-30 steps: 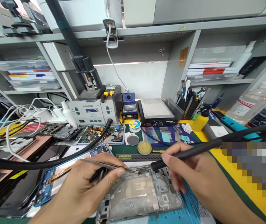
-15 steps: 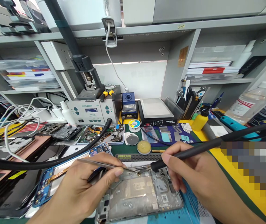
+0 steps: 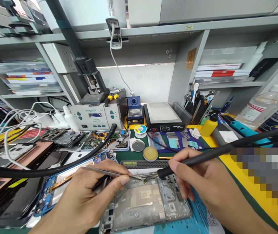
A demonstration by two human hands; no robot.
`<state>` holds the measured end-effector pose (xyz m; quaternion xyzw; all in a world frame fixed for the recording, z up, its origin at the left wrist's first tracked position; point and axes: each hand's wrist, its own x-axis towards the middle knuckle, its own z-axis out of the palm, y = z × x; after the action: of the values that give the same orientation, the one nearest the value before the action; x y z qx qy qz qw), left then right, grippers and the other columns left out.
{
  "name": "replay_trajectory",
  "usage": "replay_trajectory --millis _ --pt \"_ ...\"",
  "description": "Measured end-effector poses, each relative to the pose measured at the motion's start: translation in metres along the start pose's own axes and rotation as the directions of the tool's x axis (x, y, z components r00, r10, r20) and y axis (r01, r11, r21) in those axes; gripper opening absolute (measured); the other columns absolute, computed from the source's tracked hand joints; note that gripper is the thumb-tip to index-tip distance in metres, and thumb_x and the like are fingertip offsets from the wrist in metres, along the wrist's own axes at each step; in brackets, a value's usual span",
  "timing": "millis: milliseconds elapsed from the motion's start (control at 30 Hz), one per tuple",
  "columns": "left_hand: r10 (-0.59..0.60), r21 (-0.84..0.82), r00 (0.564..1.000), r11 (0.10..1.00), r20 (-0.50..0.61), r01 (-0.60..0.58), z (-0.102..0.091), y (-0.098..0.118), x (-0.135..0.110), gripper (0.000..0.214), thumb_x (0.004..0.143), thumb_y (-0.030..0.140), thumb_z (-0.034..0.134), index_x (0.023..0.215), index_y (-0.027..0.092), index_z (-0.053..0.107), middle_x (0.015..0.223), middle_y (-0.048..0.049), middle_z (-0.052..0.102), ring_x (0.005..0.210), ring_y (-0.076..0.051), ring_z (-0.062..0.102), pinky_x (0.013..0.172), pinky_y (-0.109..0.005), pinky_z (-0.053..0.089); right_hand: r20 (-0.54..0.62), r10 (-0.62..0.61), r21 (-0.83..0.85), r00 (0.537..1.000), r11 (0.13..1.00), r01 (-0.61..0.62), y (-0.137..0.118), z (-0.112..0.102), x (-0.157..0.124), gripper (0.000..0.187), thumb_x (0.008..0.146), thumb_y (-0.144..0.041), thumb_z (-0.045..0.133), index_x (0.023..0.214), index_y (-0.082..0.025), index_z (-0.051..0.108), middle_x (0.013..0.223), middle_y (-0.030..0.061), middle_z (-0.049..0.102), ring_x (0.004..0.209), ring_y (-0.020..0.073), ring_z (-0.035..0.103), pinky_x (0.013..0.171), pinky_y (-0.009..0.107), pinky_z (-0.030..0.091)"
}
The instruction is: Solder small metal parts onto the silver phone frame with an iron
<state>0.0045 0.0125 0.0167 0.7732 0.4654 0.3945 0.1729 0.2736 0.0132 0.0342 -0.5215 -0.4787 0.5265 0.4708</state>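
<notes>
My left hand [image 3: 90, 195] is closed on a pair of metal tweezers [image 3: 99, 170], pinched between thumb and forefinger. Between the fingers of my right hand [image 3: 204, 177] is a soldering iron [image 3: 194, 159] with a black handle, held like a pen. The iron's tip and the tweezers' points meet at a small gold-coloured part [image 3: 145, 182] near the upper edge of a phone frame [image 3: 139, 204]. The frame lies flat, its grey metal plate facing up, on a blue mat [image 3: 198, 211]. The exact contact at the tips is too small to tell.
Behind the hands lie a round tin of yellowish paste [image 3: 150, 153], a solder spool [image 3: 140, 130] and a hot plate [image 3: 164, 113]. A hot-air station [image 3: 95, 117] stands left, its black hose [image 3: 56, 172] crossing the bench. Phone parts crowd the left; a yellow bottle [image 3: 209, 125] stands right.
</notes>
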Motion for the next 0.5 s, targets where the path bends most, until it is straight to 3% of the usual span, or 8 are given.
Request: replay_trajectory --millis 200,500 --pt "0.084 -0.07 0.996 0.994 -0.038 -0.087 -0.0054 0.003 0.006 0.02 0.098 0.023 0.073 0.087 0.033 0.086 0.088 0.0065 0.089 0.077 -0.014 0.088 0.07 -0.013 0.067 0.012 0.005 0.011 1.0 1.0 -0.005 -0.0001 -0.001 -0.0001 0.026 0.086 -0.033 0.093 0.077 -0.024 0.071 0.052 -0.0068 0.059 0.048 0.0153 0.057 0.049 0.026 0.04" --pt "0.108 -0.068 0.994 0.992 -0.018 -0.109 -0.0041 -0.0009 0.0051 0.02 0.099 0.021 0.073 0.091 0.034 0.086 0.091 0.009 0.089 0.08 -0.01 0.087 0.076 -0.009 0.065 0.009 0.011 -0.002 1.0 1.0 -0.011 -0.0008 -0.001 -0.0001 0.028 0.084 -0.037 0.096 0.075 -0.025 0.072 0.05 -0.0058 0.059 0.048 0.0164 0.058 0.049 0.027 0.041"
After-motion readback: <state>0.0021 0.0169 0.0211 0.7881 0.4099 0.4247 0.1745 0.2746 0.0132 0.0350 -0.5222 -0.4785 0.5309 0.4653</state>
